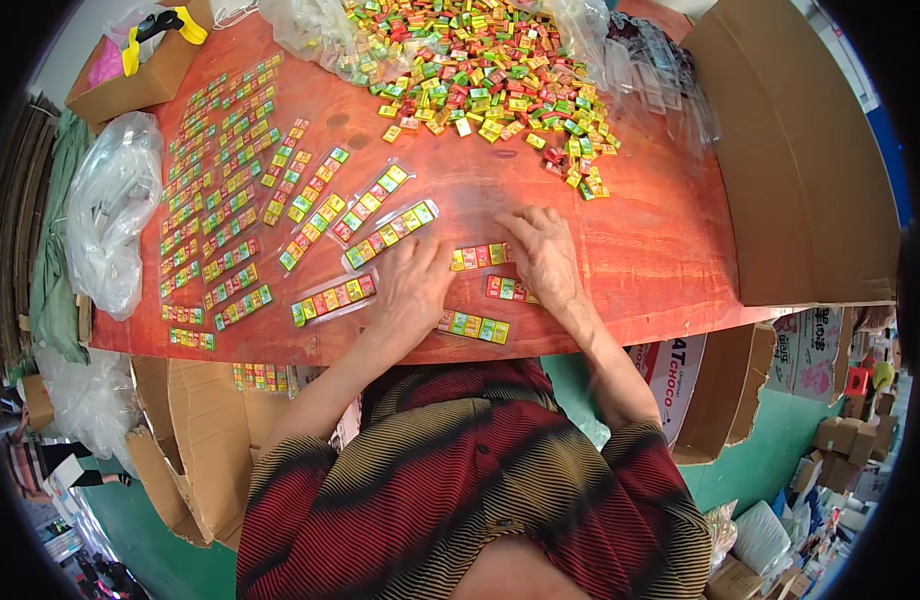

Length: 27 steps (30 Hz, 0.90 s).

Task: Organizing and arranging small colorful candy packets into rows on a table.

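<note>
A short row of small red, yellow and green boxes (479, 257) lies on the table in front of me, in what looks like a clear tray. My left hand (415, 285) grips its left end, palm down with the fingers bent. At the other end, the curled fingers of my right hand (548, 258) close on the row. Under my right wrist is another row (508, 289), partly covered by the hand. A third row (474, 327) sits near the table edge, its left end by my left wrist. Left of that hand lies a filled clear tray (335, 299).
A heap of loose small boxes (490, 75) covers the far middle of the red table (660, 250). Many filled trays (215, 200) stand in columns at left. Clear plastic bags (115, 215) hang at the left edge. A tall cardboard box (800, 150) stands at right.
</note>
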Available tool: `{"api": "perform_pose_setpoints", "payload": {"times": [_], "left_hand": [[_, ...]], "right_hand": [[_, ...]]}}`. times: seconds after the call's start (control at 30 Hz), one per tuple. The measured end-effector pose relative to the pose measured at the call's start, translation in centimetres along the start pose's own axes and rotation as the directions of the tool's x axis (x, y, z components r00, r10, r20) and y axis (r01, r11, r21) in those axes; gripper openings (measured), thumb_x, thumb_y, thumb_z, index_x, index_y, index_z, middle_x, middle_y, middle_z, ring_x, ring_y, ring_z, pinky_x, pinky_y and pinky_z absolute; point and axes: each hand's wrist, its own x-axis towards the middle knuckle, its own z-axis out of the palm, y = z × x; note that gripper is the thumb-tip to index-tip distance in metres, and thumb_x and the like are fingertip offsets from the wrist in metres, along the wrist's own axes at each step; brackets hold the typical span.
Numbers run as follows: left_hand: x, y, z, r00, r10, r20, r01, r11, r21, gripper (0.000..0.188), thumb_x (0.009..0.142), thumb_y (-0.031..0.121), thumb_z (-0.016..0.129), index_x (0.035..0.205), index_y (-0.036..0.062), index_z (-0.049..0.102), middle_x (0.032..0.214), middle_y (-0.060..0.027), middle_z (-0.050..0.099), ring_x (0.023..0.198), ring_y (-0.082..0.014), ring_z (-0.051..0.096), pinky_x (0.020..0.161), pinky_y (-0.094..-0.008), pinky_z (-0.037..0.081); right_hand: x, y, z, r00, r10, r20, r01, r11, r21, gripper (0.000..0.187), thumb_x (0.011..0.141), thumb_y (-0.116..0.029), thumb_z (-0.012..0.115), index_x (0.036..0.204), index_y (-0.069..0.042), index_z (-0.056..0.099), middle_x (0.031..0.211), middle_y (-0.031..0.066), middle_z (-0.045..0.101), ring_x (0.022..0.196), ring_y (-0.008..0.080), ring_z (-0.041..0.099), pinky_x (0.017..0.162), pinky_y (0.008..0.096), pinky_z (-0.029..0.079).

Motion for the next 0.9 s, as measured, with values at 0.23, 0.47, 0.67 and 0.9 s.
{"api": "perform_pose_setpoints", "payload": {"times": [0.23, 0.47, 0.67, 0.9], "left_hand": [[0.1, -0.3, 1.4, 0.999, 0.043, 0.001, -0.043, 0.990, 0.133, 0.038, 0.078, 0.020, 0.057, 0.108, -0.0035, 0.054, 0.117, -0.0187, 0.047, 0.106, -0.0341, 0.043, 0.086, -0.0457, 0.036], [1.6, 1.0, 5.6, 0.998, 0.059, -0.024, -0.054, 0.982, 0.181, 0.039, 0.078, 0.017, 0.054, 0.111, -0.0037, 0.051, 0.119, -0.0209, 0.046, 0.111, -0.0340, 0.042, 0.089, -0.0456, 0.035], [2.8, 1.8, 5.2, 0.984, 0.103, -0.142, -0.109, 0.993, -0.037, 0.041, 0.073, 0.005, 0.047, 0.114, -0.0024, 0.048, 0.114, -0.0220, 0.047, 0.105, -0.0366, 0.043, 0.089, -0.0458, 0.036], [-1.8, 2.4, 0.1, 0.976, -0.147, -0.161, 0.089, 0.943, -0.321, 0.029, 0.080, 0.004, 0.053, 0.109, 0.0018, 0.053, 0.087, -0.0163, 0.057, 0.076, -0.0327, 0.056, 0.061, -0.0385, 0.045]], "right_hand": [[-1.1, -0.2, 1.8, 0.976, -0.147, 0.163, 0.160, 0.985, -0.068, 0.017, 0.069, -0.010, 0.063, 0.087, -0.009, 0.063, 0.093, 0.0081, 0.056, 0.083, 0.0260, 0.050, 0.072, 0.0371, 0.040], [-1.8, 2.7, -1.0, 0.994, 0.059, 0.093, -0.037, 0.975, -0.218, 0.028, 0.071, -0.007, 0.062, 0.098, -0.008, 0.059, 0.096, 0.0089, 0.055, 0.087, 0.0289, 0.050, 0.074, 0.0396, 0.040], [-1.6, 6.4, -1.3, 0.965, 0.190, 0.182, -0.168, 0.977, -0.129, 0.011, 0.075, -0.013, 0.061, 0.082, -0.005, 0.057, 0.085, 0.0138, 0.057, 0.083, 0.0324, 0.052, 0.069, 0.0417, 0.041], [-0.8, 6.0, -5.4, 0.857, 0.434, 0.278, -0.500, 0.832, 0.241, 0.015, 0.082, -0.013, 0.053, 0.082, 0.001, 0.052, 0.063, 0.0132, 0.053, 0.060, 0.0195, 0.055, 0.057, 0.0333, 0.043]]}}
